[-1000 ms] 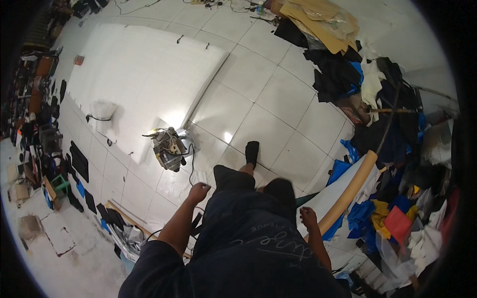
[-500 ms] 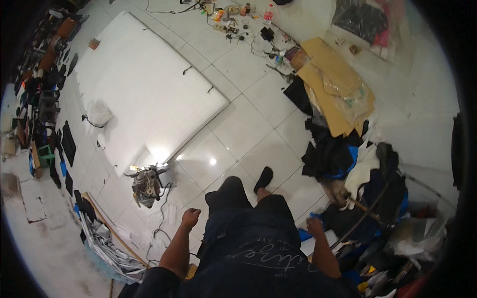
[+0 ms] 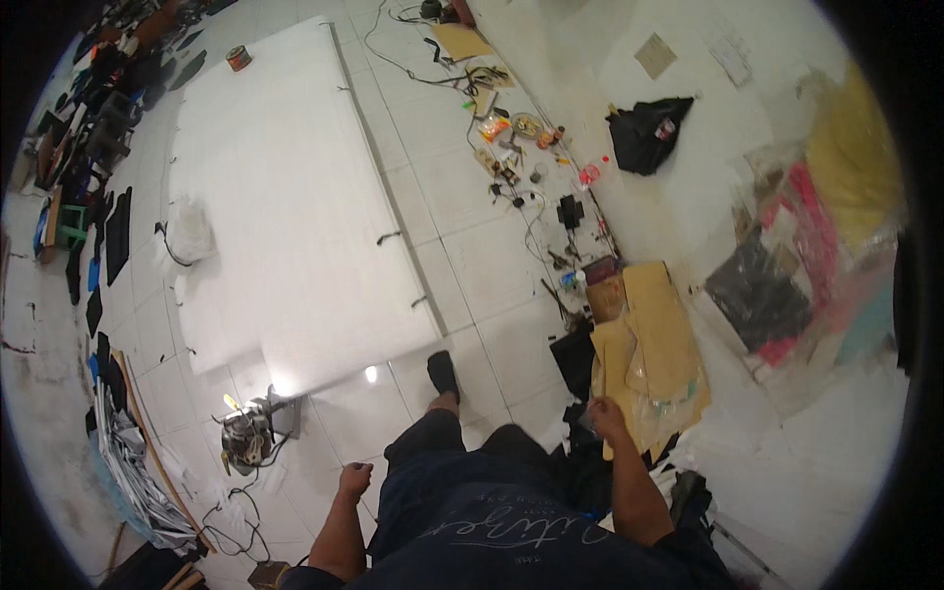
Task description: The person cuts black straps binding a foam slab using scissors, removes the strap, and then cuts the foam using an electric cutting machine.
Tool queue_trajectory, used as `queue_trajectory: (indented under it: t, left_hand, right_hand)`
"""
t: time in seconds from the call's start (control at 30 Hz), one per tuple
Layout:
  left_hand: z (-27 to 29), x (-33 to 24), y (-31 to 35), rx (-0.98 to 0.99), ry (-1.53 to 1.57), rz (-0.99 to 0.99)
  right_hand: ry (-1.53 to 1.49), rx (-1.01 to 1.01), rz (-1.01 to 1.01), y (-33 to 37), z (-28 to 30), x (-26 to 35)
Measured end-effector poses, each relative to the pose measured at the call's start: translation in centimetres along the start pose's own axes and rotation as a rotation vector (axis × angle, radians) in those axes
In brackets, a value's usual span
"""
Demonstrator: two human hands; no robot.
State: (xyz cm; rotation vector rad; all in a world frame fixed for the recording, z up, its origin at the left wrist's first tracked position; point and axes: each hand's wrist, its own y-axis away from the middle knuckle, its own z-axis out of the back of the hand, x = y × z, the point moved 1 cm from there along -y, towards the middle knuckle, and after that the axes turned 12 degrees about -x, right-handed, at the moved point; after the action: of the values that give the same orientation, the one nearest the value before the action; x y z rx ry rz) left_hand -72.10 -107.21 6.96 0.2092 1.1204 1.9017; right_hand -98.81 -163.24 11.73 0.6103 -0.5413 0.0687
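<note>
My left hand hangs low beside my dark shirt with its fingers curled; nothing shows in it. My right hand is closed in front of the brown cardboard sheets on the right, and a small greyish bit shows at its fingertips, too small to name. A large white panel with small dark straps along its edges lies on the tiles ahead. Near its front left corner stands a metal machine with a bright lamp and a cable.
On the panel are a tin and a clear plastic bag. Tools, cables and a bottle line the right wall. A black bag lies beyond. Cluttered goods stand along the left, with folded silvery sheeting at lower left.
I have stepped forward and turned, so the panel and machine sit further left. My right hand has risen from beside the dark fabric pile to before the cardboard. My left hand stays curled.
</note>
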Motion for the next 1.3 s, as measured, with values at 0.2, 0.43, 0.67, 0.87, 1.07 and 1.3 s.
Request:
queue_trajectory:
  t: [0.2,0.43,0.67,0.87,1.07,1.3]
  left_hand:
    - [2.6,-21.3,-5.6,-0.137,0.172,-0.186]
    - [-1.2,-45.3,-10.0,-0.121,0.422,-0.276]
    - [-7.4,-52.6,-12.4,-0.074,0.285,0.107]
    - [-4.8,-67.3,-14.1,-0.090,0.507,0.119]
    - [-3.1,-75.3,-19.6,-0.185,0.601,0.196]
    - [-6.9,-78.9,-20.5,-0.185,0.419,0.519]
  right_hand:
    - [0.277,0.250,0.039,-7.9,-4.0,10.6]
    - [0.372,0.277,0.201,-28.1,-6.6,27.9]
    - [0.481,0.461,0.245,-46.9,-9.0,51.6]
    - [0.360,0.319,0.369,-62.2,-13.1,66.7]
    - [0.430,0.389,0.421,-68.1,-21.0,80.9]
    - [0.629,0.566,0.580,-78.8,-37.1,92.2]
